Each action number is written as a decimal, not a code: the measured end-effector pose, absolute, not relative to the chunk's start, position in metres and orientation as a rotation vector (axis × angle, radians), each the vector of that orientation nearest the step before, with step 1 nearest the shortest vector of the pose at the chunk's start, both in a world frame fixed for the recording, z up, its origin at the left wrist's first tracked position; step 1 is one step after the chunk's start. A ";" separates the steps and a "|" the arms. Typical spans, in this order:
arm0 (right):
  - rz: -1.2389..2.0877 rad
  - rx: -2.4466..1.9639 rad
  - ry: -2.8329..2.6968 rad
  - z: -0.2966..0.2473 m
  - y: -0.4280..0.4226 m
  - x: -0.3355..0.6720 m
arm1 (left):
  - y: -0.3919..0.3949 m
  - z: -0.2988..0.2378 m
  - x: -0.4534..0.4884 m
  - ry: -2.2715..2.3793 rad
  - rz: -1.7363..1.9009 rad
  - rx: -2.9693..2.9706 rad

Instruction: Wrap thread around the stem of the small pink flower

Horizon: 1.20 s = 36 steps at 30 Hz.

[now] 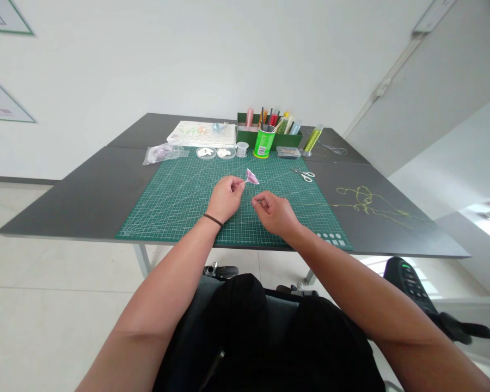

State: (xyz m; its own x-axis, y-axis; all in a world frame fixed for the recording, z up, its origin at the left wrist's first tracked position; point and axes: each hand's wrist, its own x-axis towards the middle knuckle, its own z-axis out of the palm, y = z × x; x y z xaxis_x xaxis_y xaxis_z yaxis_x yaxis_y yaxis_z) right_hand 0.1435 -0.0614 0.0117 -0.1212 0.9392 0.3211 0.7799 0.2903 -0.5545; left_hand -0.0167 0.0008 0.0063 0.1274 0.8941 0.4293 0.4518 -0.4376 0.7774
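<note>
Pink paper flower (252, 176) pinched in left hand (225, 198), right hand (274, 213) just beside.

- Over to the green cutting mat (179, 212), and there's a wide open run for the hands up its left side!
- Tight spot in the middle: the left hand (224, 198) and right hand (274, 213) sit just apart, with the pink flower (252, 177) poking out ahead of the left fingers.
- Scissors (303, 174) lying on the mat, right in the way up the right side.
- Along the far edge, a solid barrier: plastic bag (163, 153), round dishes (206, 153), small tub (242, 148), green cup (264, 142), organizer box (292, 140), flat tray (288, 152).
- Out right, low yellow-green thread (365, 201) on the dark table (90, 190), easy to pass over!
</note>
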 end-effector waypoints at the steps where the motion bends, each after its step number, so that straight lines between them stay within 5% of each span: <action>1: 0.309 -1.528 -1.967 0.013 -0.063 0.144 | 0.001 0.006 -0.016 1.296 1.257 1.954; 36: -0.215 -1.352 -2.510 0.102 -0.035 0.140 | -0.003 0.000 -0.021 1.248 1.001 2.248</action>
